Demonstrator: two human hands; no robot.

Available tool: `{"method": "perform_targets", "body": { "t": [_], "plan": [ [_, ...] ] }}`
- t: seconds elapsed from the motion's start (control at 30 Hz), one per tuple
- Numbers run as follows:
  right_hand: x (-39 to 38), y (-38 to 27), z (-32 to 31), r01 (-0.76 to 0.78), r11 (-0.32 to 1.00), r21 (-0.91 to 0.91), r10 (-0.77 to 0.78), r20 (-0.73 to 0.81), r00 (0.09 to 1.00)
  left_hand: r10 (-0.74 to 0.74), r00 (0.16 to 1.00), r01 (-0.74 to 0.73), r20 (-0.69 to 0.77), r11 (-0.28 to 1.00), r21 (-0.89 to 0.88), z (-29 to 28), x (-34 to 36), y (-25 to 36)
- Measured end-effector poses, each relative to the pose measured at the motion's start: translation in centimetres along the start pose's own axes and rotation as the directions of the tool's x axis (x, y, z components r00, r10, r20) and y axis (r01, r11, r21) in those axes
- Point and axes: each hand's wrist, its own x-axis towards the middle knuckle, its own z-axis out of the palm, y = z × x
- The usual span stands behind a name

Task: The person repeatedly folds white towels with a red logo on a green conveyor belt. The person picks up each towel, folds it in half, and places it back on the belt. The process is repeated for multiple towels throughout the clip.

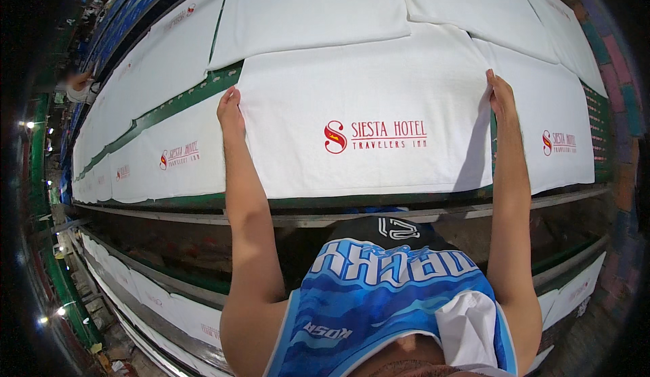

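Note:
A white towel (pixel 291 133) with a red printed emblem lies spread out in front of me over a green table (pixel 227 77). My left hand (pixel 231 111) is closed on the towel's left edge, near its upper part. At the opposite edge my right hand (pixel 501 94) grips the cloth, the side pulled slightly up and casting a shadow. Parts of the fingers are hidden by the cloth and the hands themselves. The towel's lower hem runs nearly straight along the table's near side.
More white printed towels lie left (pixel 169 163), right (pixel 562 113) and beyond (pixel 311 8), some overlapping. A wooden rail (pixel 460 212) edges the table. Behind me another row of white cloths (pixel 193 316) shows. At the far left is another person (pixel 82 91); coloured bricks (pixel 613 55) line the right.

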Motion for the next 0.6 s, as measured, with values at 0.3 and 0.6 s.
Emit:
{"method": "perform_targets", "body": {
  "t": [0.3, 0.6],
  "plan": [
    [-12.2, -6.3, -6.6, 0.177, 0.969, 0.171, -0.177, -0.018, 0.984, 0.247, 0.966, -0.254, -0.076, 0.962, -0.101, -3.6, -10.8, 8.8],
    [-25.0, -13.6, -11.4, 0.555, 0.768, 0.319, -0.613, 0.117, 0.781, 0.548, 0.79, -0.601, -0.276, 0.782, -0.167, -7.1, -24.3, 20.2]
  ]
}}
